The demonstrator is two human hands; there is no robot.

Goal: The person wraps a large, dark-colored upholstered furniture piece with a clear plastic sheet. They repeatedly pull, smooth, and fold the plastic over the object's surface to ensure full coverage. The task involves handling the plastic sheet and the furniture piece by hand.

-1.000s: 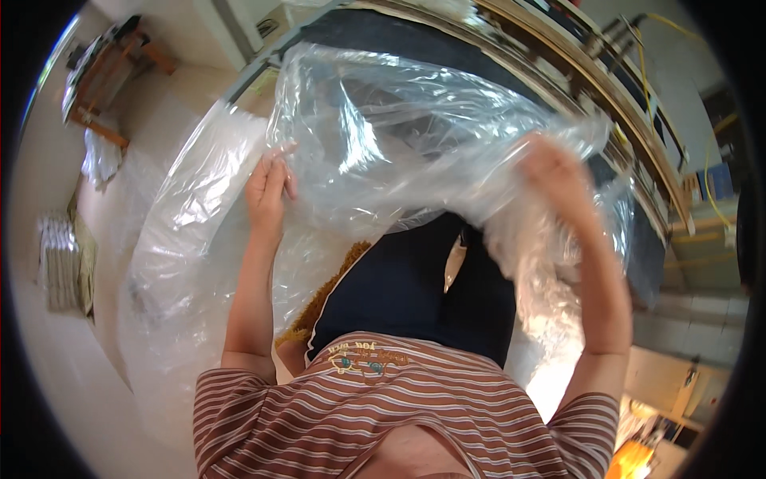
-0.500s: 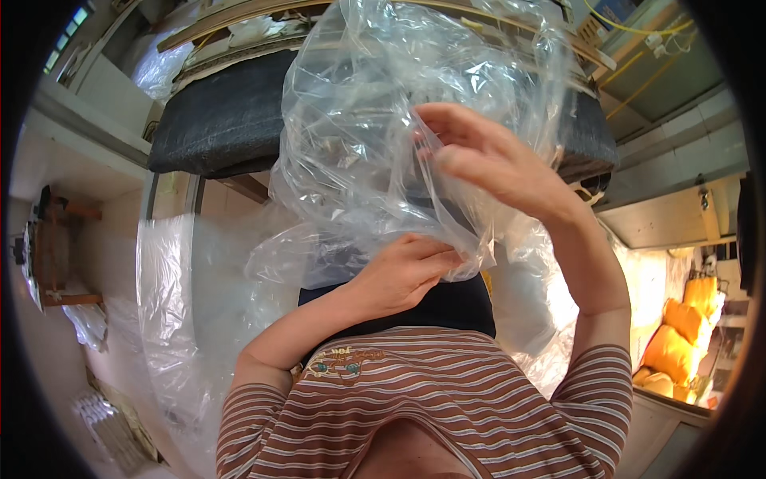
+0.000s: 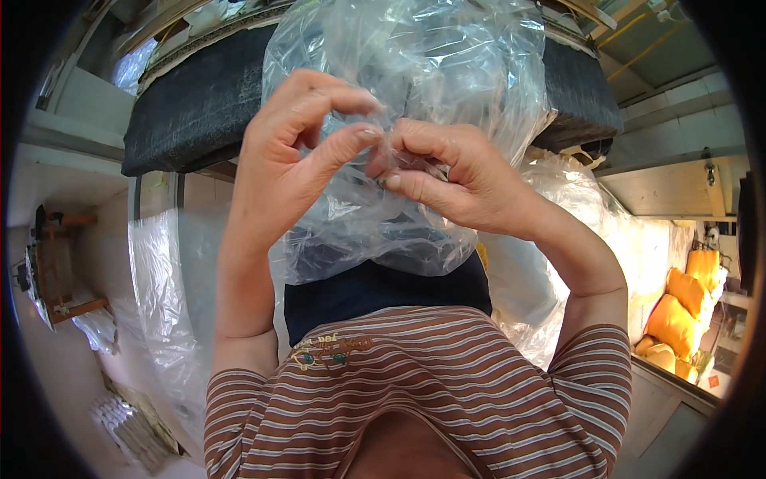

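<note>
A large heap of clear, crinkled plastic film [image 3: 455, 72], perhaps a bag, spreads from the bench edge down over my lap. Above its middle my two hands meet, fingertips almost touching. My left hand [image 3: 299, 144] is curled, with thumb and forefinger closing on a bit of the film. My right hand [image 3: 455, 168] pinches a gathered fold of the same film between thumb and bent fingers. Exactly where the fold runs between the fingertips is partly hidden.
A bench edge padded in dark cloth [image 3: 195, 100] runs behind the film. More clear plastic [image 3: 159, 279] hangs at the left, and some lies on the right [image 3: 527, 303]. Yellow-orange bundles [image 3: 678, 307] are at the far right, near a light panel with a latch [image 3: 670, 188].
My left hand has risen from the lower edge of the film to meet the right. My right hand has come down slightly and closed on the film.
</note>
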